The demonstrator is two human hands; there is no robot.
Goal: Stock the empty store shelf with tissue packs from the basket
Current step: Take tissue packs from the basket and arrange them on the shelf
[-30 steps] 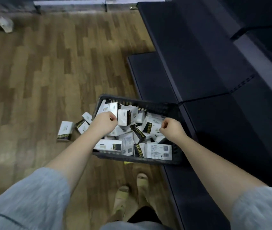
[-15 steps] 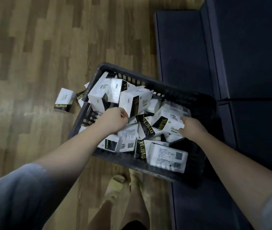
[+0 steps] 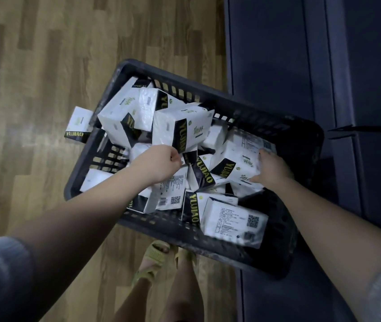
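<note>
Both hands are down in the dark slatted plastic basket [image 3: 210, 247], which sits on the wood-plank floor [image 3: 33, 66] against the foot of the dark blue store shelf [image 3: 277, 66].

Left hand [image 3: 159, 162]: fingers curled tight, pinching the lower edge of a white plastic-wrapped tissue pack with a black band and yellow lettering [image 3: 182, 129]. A second ago this hand lay fisted among the packs; now the pack in its grip stands tilted above the heap, and a second similar pack [image 3: 126, 112] rears up just beside it. Whether the hand also holds that one, I cannot tell.

Right hand [image 3: 274, 169]: a second ago a closed fist over the heap; now its fingers wrap the side of another white pack [image 3: 238, 159], which is tipped up but seems to rest on its neighbours.

The view has closed in and tilted down over the same second; the basket fills the middle of the frame.

Many packs lie loose in the basket. One stray pack [image 3: 79, 123] lies on the floor outside the far left rim.

Reading: both hands have gone from reaching to gripping. No pack shows on the visible shelf, so stocking looks barely begun. Next, probably, a lift and carry right to the shelf.
</note>
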